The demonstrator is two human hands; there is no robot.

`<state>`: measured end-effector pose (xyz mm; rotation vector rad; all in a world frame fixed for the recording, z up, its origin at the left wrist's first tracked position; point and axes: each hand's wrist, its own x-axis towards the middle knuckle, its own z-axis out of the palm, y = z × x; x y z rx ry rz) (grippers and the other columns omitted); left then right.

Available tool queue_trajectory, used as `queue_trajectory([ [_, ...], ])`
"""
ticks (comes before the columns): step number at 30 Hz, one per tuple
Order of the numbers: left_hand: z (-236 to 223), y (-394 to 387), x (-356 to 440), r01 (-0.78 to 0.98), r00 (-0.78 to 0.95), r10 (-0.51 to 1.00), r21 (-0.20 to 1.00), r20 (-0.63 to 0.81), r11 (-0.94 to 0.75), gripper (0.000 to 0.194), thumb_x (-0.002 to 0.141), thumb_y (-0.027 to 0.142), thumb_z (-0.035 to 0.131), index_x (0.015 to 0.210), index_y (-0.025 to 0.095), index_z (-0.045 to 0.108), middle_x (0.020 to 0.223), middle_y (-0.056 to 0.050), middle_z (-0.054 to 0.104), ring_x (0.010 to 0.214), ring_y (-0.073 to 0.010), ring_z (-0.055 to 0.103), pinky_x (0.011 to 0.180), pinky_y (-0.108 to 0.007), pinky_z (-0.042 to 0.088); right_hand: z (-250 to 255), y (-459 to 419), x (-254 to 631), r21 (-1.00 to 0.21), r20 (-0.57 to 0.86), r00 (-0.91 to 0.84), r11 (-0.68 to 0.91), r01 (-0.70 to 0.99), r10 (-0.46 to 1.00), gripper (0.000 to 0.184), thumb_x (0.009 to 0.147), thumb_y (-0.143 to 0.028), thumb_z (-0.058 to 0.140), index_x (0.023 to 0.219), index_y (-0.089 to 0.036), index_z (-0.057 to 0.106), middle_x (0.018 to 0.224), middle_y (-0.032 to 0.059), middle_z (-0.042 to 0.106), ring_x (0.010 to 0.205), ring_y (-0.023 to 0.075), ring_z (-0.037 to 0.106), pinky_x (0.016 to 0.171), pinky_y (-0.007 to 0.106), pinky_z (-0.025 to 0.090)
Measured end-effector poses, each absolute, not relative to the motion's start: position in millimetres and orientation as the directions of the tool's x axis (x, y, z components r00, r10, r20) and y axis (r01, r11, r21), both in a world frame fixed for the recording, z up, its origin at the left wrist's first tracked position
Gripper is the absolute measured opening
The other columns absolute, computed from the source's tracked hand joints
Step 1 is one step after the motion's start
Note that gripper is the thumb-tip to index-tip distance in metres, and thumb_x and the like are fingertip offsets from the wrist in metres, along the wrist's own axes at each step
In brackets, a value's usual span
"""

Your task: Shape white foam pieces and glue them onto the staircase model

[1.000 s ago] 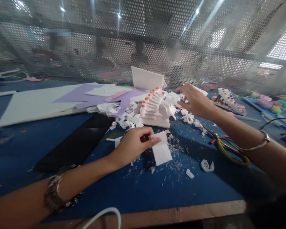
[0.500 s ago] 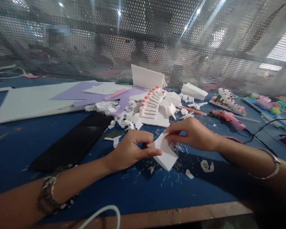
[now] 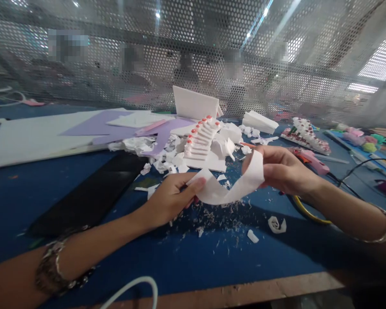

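A white paper strip (image 3: 230, 193) bends in a curve between my two hands, above the blue table. My left hand (image 3: 170, 195) pinches one end between thumb and fingers. At the other end, my right hand (image 3: 286, 171) grips the strip, which stands up against its fingertips. Small white shavings lie on the table below the strip. Just beyond my hands stands a white stepped model (image 3: 201, 141) with red-topped posts along its edge. A yellow curved loop (image 3: 310, 212) shows under my right forearm; what it belongs to is hidden.
A black flat slab (image 3: 90, 193) lies left, with white and lilac sheets (image 3: 93, 123) behind it. Crumpled white scraps (image 3: 167, 161) surround the model. A pink glue gun (image 3: 313, 162) with a cord rests right, near a white flowered piece (image 3: 305, 135). A perforated metal screen (image 3: 199, 34) rises behind.
My right hand has moved right and spread the white paper strip, which was folded together before, into a long curve. My left hand has shifted slightly left. The yellow loop has come into sight.
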<state>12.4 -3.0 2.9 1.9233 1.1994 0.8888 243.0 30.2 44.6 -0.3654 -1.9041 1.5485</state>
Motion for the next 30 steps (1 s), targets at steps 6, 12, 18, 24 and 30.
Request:
queue_trajectory([
  [6,0,1,13,0.295,0.247,0.938,0.904,0.242,-0.311,0.023,0.083,0.034,0.046,0.101,0.018,0.048,0.057,0.006,0.057,0.035,-0.0034,0.043,0.041,-0.015,0.037,55,30,263,-0.886,0.238,-0.850,0.464,0.008,0.469,0.006,0.078,-0.008,0.050,0.078,-0.014,0.050,0.075,0.0020,0.054,0.071,0.0089,0.051,0.064,0.024,0.040],
  [12,3,-3,13,0.284,0.311,0.908,0.884,0.281,-0.371,0.035,0.087,0.027,0.041,0.121,0.020,0.041,0.072,0.000,0.065,0.037,-0.0041,0.049,0.044,-0.017,0.044,60,43,277,-0.685,0.289,-0.673,0.638,0.351,0.681,0.011,0.074,-0.006,0.047,0.071,-0.016,0.048,0.074,0.0001,0.050,0.068,0.0082,0.047,0.060,0.022,0.037],
  [18,1,-5,12,0.429,0.419,0.887,0.818,0.195,-0.383,0.035,0.087,0.029,0.039,0.118,0.016,0.049,0.073,-0.004,0.068,0.050,-0.0093,0.059,0.053,-0.020,0.048,60,50,280,-0.688,0.435,-0.425,0.598,0.412,0.794,0.002,0.078,-0.017,0.049,0.077,-0.018,0.047,0.073,0.0011,0.050,0.064,0.0092,0.046,0.054,0.023,0.037],
  [24,6,-14,18,0.496,0.557,0.829,0.785,0.039,-0.370,0.042,0.085,0.026,0.042,0.127,0.023,0.041,0.067,0.001,0.068,0.062,-0.0114,0.062,0.056,-0.018,0.046,58,41,271,-0.501,0.476,-0.469,0.668,0.550,0.744,0.008,0.077,-0.023,0.053,0.073,-0.017,0.051,0.066,-0.0002,0.051,0.058,0.0079,0.047,0.054,0.022,0.040],
  [30,-2,-25,17,0.515,0.650,0.748,0.644,0.137,-0.566,0.044,0.081,0.013,0.043,0.123,0.025,0.045,0.074,0.003,0.068,0.068,-0.0092,0.062,0.064,-0.016,0.044,44,12,245,-0.287,0.399,-0.737,0.838,0.464,0.545,0.008,0.080,-0.023,0.051,0.075,-0.017,0.055,0.071,-0.0001,0.057,0.064,0.0076,0.051,0.060,0.020,0.041],
])
